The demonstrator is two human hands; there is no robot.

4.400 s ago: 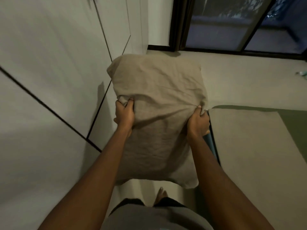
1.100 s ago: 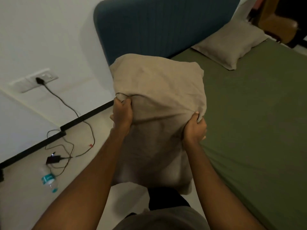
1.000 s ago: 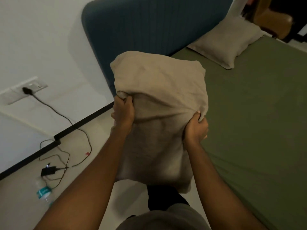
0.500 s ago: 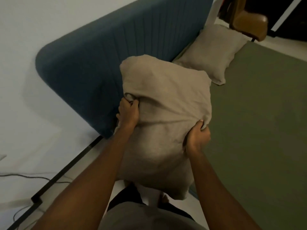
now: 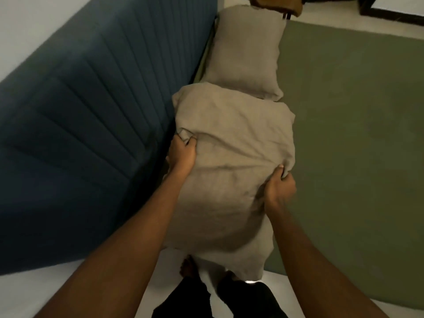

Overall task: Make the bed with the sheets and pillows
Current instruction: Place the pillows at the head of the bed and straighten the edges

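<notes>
I hold a beige pillow lengthwise over the near corner of the bed, beside the headboard. My left hand grips a bunch of its cover on the left edge. My right hand grips the cover on the right edge. The pillow's near end hangs past the mattress edge above my feet. A second beige pillow lies flat on the olive green sheet just beyond, against the headboard. The held pillow's far end overlaps that pillow's near edge.
A dark blue ribbed headboard fills the left side. A brown chair stands past the far edge of the bed. Pale floor runs along the top, with a dark frame at the top right.
I have turned toward the bed and moved in over its corner. The pillow has come from beside the bed to above the mattress by the headboard. Both hands keep their grip.
</notes>
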